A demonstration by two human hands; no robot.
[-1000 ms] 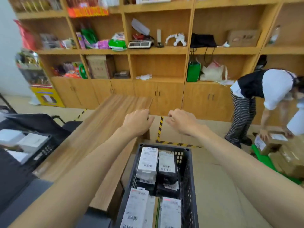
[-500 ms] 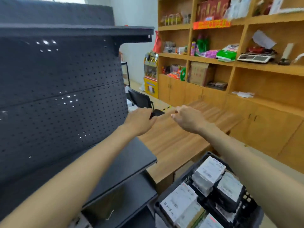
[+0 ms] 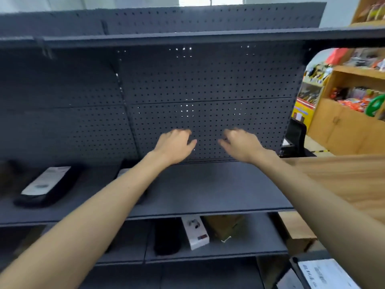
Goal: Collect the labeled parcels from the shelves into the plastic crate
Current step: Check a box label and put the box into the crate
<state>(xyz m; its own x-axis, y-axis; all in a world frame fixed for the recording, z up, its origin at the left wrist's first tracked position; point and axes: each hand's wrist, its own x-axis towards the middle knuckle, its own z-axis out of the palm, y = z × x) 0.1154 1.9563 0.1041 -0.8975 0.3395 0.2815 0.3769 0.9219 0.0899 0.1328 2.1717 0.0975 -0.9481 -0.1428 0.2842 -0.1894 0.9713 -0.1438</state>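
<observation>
Left hand [image 3: 175,144]: empty, fingers loosely spread, held out in front of the pegboard back panel [image 3: 208,84] and above the middle shelf [image 3: 198,184].
Right hand [image 3: 239,143]: also empty and relaxed, level with the left, a gap between the two.
Parcels, middle shelf: a black parcel [image 3: 48,184] with a white label lies flat at far left, well apart from both hands. A pale corner shows beside the left forearm, too hidden to name.
Parcels, lower shelf [image 3: 250,245]: a black pouch [image 3: 166,236], a white box [image 3: 195,232] and a brown carton [image 3: 225,226] sit side by side under the near edge of the middle shelf.
Plastic crate [image 3: 294,265]: only a corner shows at near right, below the wooden table [image 3: 343,180], with a labelled parcel [image 3: 325,274] inside.
Step in hand: likely reaching for the next parcel; nothing lies under the hands.
Doing it well: swing the left hand toward the black parcel, as that side is closer, and take it by its long edges so the soft bag does not fold. Check each label before lifting.
Lower row: stoop and reach under the shelf lip, taking the white box and the pouch one per hand.
Risk: the carton's label is not visible, so it may not belong.
</observation>
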